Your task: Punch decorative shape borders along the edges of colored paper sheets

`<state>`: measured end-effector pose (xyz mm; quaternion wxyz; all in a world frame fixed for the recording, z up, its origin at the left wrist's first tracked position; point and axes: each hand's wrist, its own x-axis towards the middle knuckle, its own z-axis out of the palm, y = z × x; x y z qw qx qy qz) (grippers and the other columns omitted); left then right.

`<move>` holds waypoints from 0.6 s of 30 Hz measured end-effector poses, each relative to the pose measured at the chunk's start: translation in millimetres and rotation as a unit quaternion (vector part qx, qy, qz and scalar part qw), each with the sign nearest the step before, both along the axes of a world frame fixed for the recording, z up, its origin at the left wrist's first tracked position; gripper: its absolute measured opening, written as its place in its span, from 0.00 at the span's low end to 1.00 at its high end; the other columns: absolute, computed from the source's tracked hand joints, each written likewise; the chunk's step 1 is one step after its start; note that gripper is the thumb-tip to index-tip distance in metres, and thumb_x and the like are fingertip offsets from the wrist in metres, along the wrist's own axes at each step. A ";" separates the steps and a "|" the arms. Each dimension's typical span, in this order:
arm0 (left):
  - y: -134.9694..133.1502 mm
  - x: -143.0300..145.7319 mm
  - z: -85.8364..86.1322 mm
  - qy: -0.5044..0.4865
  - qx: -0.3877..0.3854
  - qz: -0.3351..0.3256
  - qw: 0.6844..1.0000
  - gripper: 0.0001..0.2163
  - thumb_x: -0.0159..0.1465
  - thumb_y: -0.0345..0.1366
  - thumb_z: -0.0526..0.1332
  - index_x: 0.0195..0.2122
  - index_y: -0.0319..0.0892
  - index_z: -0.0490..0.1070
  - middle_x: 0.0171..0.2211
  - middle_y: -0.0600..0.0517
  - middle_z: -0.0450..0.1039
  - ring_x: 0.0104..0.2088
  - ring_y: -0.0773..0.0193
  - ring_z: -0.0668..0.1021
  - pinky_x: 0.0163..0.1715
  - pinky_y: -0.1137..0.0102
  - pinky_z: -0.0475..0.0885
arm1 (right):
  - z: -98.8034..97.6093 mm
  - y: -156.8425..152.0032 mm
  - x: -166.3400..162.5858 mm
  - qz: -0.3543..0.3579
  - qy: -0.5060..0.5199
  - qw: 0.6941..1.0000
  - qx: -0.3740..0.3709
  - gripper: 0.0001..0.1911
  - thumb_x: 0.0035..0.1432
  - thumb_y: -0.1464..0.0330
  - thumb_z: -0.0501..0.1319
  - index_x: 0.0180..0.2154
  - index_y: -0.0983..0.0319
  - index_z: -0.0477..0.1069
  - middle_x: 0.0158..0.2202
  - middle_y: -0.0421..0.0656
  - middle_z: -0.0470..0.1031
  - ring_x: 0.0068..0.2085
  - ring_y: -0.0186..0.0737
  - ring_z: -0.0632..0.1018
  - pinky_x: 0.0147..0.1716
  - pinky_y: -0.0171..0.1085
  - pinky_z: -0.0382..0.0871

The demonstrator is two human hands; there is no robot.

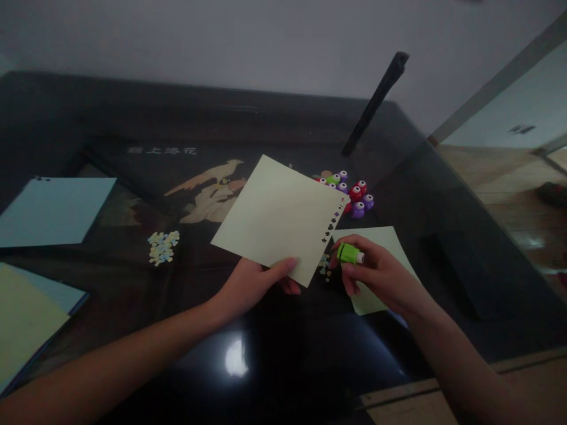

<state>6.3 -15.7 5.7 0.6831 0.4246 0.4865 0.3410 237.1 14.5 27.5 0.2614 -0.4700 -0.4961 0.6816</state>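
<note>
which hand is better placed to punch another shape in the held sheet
Right, most likely: the right hand holds the green craft punch near the row of shaped holes; the left hand grips the pale yellow sheet, so it suits steadying.

Sheet pale yel. w/ cutout row; punch grn./wht.; clustered punches red/purp./grn.; table blk.

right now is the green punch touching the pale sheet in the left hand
Apart: in the head view, a strip of dark tabletop shows between the green punch, in the right hand, and the pale sheet's holed edge.
</note>
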 end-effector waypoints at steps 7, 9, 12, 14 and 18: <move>2.2 -1.5 1.9 0.086 0.020 -0.037 0.995 0.12 0.61 0.43 0.57 0.26 0.42 0.70 0.19 0.50 0.76 0.24 0.61 0.78 0.32 0.65 0.76 | -9.4 -9.3 1.6 0.020 0.043 0.997 -0.065 0.23 0.52 0.65 0.68 0.50 0.57 0.68 0.26 0.35 0.68 0.23 0.29 0.69 0.18 0.29 0.63; 1.2 -2.3 3.9 0.101 0.028 -0.045 0.994 0.13 0.61 0.43 0.56 0.24 0.43 0.70 0.20 0.50 0.77 0.24 0.61 0.79 0.33 0.66 0.76 | -10.0 -12.6 1.1 0.033 0.079 0.992 -0.097 0.24 0.54 0.61 0.67 0.52 0.58 0.68 0.30 0.38 0.70 0.25 0.29 0.71 0.18 0.28 0.64; -0.5 -1.9 6.4 0.116 0.034 -0.051 0.991 0.14 0.62 0.42 0.55 0.22 0.43 0.70 0.20 0.51 0.78 0.24 0.62 0.79 0.32 0.68 0.76 | -9.5 -15.2 -1.2 0.030 0.087 0.990 -0.110 0.21 0.58 0.58 0.63 0.51 0.60 0.68 0.30 0.40 0.71 0.27 0.30 0.72 0.19 0.27 0.65; -1.7 -1.9 7.0 0.131 0.040 -0.054 0.989 0.15 0.62 0.42 0.55 0.21 0.44 0.71 0.21 0.51 0.78 0.25 0.62 0.79 0.33 0.68 0.76 | -10.0 -15.4 -2.8 0.017 0.074 0.992 -0.104 0.21 0.57 0.60 0.64 0.50 0.61 0.68 0.27 0.39 0.71 0.26 0.30 0.72 0.19 0.27 0.65; -3.7 -3.4 6.3 0.168 0.075 -0.062 0.981 0.16 0.63 0.41 0.54 0.20 0.45 0.72 0.21 0.53 0.79 0.26 0.63 0.80 0.35 0.70 0.76 | -11.9 -14.5 -6.8 -0.006 0.059 0.993 -0.101 0.20 0.55 0.62 0.67 0.48 0.61 0.69 0.23 0.37 0.72 0.23 0.29 0.71 0.18 0.27 0.64</move>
